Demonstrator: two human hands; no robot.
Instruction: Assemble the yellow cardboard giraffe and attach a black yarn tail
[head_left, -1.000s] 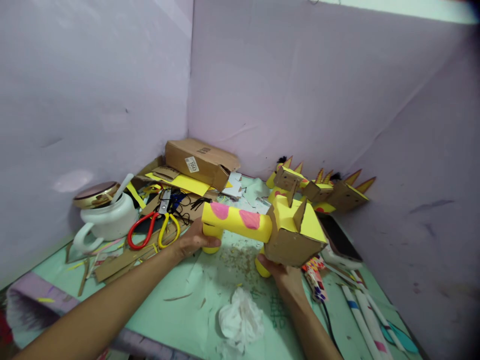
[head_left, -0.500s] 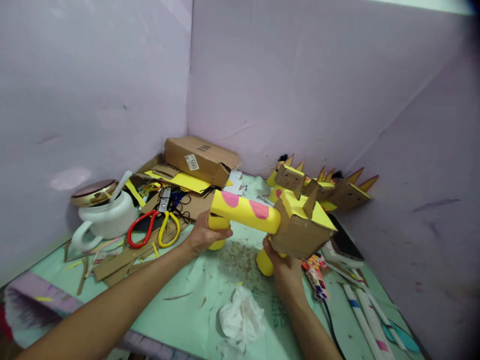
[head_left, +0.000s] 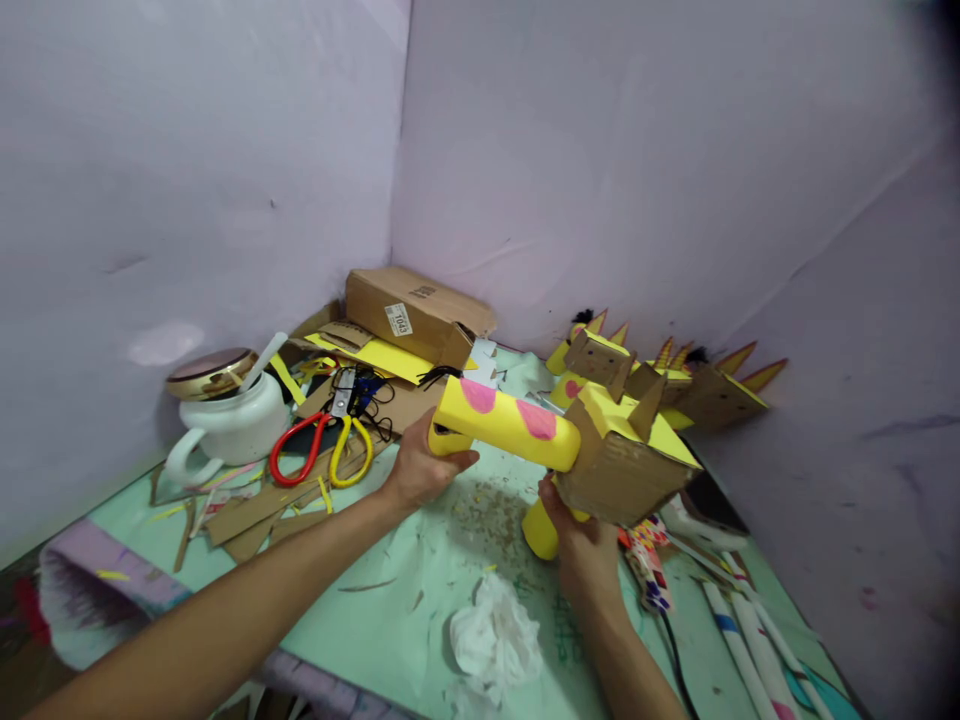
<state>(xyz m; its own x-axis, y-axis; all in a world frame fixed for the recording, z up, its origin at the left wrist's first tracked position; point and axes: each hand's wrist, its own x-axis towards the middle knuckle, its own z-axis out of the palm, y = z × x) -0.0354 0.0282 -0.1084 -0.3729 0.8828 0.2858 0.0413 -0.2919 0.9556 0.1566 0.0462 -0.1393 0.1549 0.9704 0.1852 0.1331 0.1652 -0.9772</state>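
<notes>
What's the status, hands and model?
Left hand grips the cardboard animal at its rear leg; right hand on the front leg. Model held above the green table. Crumpled tissue lies below.

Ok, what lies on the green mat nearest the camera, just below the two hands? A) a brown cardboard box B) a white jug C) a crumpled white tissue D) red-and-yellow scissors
C: the crumpled white tissue lies on the green mat below the left hand and right hand, which hold the yellow cardboard animal.

Craft corner: scissors (head_left: 322,450), cardboard scraps (head_left: 255,505)
</notes>
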